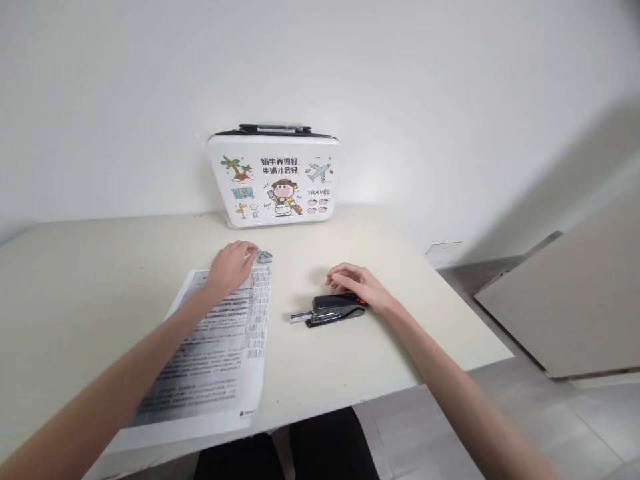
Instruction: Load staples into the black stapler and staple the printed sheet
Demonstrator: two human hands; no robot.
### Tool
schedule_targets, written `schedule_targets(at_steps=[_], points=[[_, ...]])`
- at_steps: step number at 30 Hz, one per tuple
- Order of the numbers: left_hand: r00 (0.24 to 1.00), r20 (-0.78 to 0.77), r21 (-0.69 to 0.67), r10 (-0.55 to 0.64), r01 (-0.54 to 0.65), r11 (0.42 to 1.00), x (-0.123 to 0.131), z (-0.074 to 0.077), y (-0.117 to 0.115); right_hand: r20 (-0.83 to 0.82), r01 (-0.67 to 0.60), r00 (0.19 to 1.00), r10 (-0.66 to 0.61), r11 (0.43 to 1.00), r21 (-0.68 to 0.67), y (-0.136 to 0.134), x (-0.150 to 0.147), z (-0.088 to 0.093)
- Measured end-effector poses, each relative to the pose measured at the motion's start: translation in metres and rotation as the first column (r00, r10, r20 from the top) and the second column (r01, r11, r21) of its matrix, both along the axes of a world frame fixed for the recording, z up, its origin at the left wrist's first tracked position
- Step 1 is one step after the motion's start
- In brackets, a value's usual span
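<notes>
My left hand (232, 268) is over the top edge of a printed paper sheet (225, 373), fingers bent together at a small pile of grey staples (264, 257). Its fingertips meet the left side of the pile and look closed on some staples, though the contact is partly hidden. A black stapler (336, 311) lies on the table with its metal magazine (301, 317) sticking out to the left. Behind the stapler's right end rests my right hand (361, 283), loosely curved with fingers apart and nothing visible in it. It partly hides, or lies close against, the stapler's rear.
A white travel case (275, 180) with cartoon prints and a black handle stands against the wall at the back of the pale table (390, 267). The table's right edge drops to a tiled floor (560, 427). A white panel (565, 300) stands at the far right.
</notes>
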State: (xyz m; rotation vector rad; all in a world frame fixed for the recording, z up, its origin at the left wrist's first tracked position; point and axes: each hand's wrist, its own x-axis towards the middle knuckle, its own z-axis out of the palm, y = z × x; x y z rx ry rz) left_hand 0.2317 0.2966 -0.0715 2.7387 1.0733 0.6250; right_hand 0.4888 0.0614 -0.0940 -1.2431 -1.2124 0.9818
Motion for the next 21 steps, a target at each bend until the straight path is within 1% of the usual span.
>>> schedule_targets(at_steps=[5,10,14,21], points=[[0.983,-0.100,-0.088,0.152,-0.160,0.983,0.014,-0.004,0.025,-0.018,0.003,1.000,-0.003,1.000,-0.006,0.000,0.001,0.001],[0.957,-0.172,-0.108,0.234,-0.254,0.961,0.025,-0.008,0.043,-0.016,0.006,1.000,-0.006,1.000,-0.009,0.001,0.000,0.003],[0.940,-0.226,-0.109,0.255,-0.284,0.953,0.028,-0.009,0.050,-0.017,0.005,1.000,-0.005,1.000,-0.003,0.001,0.000,0.004],[0.920,-0.285,-0.060,0.268,-0.296,0.953,0.026,-0.006,0.047,-0.018,0.010,1.000,-0.010,1.000,-0.008,0.002,0.001,0.003]])
